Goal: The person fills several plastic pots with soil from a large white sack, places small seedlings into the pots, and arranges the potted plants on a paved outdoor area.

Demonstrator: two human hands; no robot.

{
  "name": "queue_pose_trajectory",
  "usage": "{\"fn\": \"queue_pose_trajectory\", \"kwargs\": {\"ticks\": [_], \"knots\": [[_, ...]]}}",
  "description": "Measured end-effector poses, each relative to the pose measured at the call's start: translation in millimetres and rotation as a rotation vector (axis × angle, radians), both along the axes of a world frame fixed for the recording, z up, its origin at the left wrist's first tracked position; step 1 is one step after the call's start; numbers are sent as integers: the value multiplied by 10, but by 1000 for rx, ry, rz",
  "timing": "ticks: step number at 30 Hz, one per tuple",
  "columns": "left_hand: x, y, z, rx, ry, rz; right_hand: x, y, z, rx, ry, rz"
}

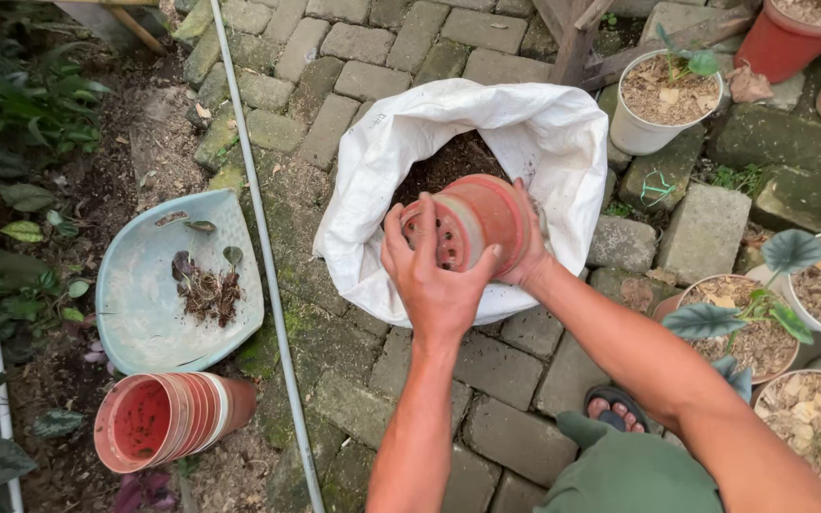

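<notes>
The only package in view is a white woven sack (pixel 525 142), standing open on the brick paving (pixel 515 437) near the top middle of the view, its mouth rolled down into a thick rim around dark soil (pixel 448 161). Its sides look plain and unprinted, though folds may hide markings; no labels, signs or screens show.
</notes>
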State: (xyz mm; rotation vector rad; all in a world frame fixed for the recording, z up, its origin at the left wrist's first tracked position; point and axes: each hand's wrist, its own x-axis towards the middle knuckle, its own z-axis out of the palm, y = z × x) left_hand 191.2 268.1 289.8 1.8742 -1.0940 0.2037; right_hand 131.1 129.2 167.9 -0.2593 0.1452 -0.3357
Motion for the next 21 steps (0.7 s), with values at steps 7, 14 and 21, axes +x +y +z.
{"fn": "queue_pose_trajectory", "kwargs": {"ticks": [7,14,21], "knots": [[-89,49,83,0,-116,-56,-48,-89,-6,-47,8,-67],[-116,-97,66,-5,-103,-73,-113,-34,-54,-70,21,-129],[-163,82,64,-49,-138,-82,-111,-103,15,-96,46,-155]]}}
